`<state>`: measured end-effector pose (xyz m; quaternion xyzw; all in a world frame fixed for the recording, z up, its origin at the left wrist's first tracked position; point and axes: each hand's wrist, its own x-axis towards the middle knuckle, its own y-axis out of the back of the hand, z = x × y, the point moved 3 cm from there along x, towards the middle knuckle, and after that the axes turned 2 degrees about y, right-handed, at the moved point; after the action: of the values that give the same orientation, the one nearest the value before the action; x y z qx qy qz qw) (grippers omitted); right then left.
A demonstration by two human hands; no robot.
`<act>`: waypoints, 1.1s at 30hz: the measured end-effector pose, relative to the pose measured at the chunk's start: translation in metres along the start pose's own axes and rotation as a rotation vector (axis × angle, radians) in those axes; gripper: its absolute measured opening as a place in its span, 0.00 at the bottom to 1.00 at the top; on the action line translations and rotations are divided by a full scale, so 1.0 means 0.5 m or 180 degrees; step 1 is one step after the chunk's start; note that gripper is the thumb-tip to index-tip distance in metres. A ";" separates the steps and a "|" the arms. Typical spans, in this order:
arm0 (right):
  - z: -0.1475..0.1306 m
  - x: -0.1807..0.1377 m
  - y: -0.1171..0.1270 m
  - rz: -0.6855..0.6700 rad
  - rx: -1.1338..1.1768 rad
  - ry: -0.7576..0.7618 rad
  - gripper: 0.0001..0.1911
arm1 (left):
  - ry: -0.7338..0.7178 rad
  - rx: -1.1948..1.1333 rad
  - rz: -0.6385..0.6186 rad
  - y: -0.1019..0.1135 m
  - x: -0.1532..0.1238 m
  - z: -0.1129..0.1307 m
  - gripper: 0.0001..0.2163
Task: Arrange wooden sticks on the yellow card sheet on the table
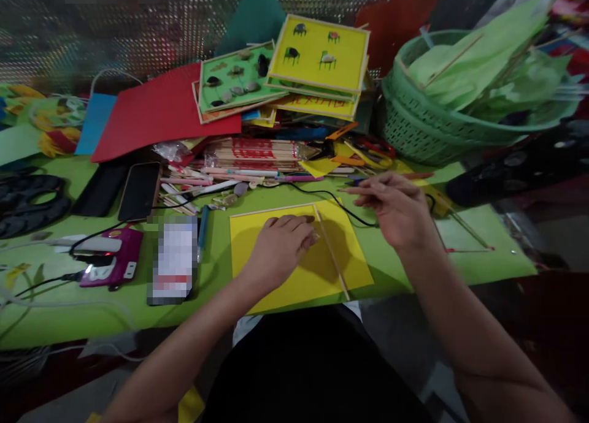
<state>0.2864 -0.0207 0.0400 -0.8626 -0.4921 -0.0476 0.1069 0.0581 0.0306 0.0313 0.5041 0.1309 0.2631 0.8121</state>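
A yellow sheet of paper (248, 251) lies at the table's front edge. One thin wooden stick (334, 251) runs down its right part, and another thin stick (271, 209) lies along its far edge. Over the middle of the sheet is my left hand (283, 248), palm down, fingers loosely bent and apart, casting a shadow on the paper. Nothing shows in it. My right hand (400, 211) is raised to the right of the sheet, its fingers pinched on a slim pointed pencil (348, 190) whose tip points left. The inner side of the grip is hidden.
Phones (140, 190), a purple power adapter (113, 257) with cables and a blue pen (202, 233) lie left. Behind are bundled sticks (257, 150), scissors (368, 153) and framed pictures (322, 52). A green basket (414, 122) stands back right. A black cable (340, 205) runs behind the sheet.
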 end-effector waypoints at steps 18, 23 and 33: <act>0.099 0.014 -0.042 -0.0292 -0.0853 -0.0547 0.09 | -0.0215 0.0672 -0.0174 -0.054 0.046 -0.031 0.11; 0.094 0.011 -0.048 -0.0356 -0.0925 -0.0409 0.08 | -0.0346 0.0755 -0.0139 -0.051 0.045 -0.022 0.12; 0.093 0.008 -0.048 -0.0401 -0.1037 -0.0345 0.10 | -0.0211 0.0769 -0.0177 -0.056 0.046 -0.017 0.12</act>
<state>0.2669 0.0053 -0.0011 -0.8373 -0.5360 -0.0868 -0.0641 0.0816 0.0399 0.0037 0.6029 0.1486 0.2060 0.7563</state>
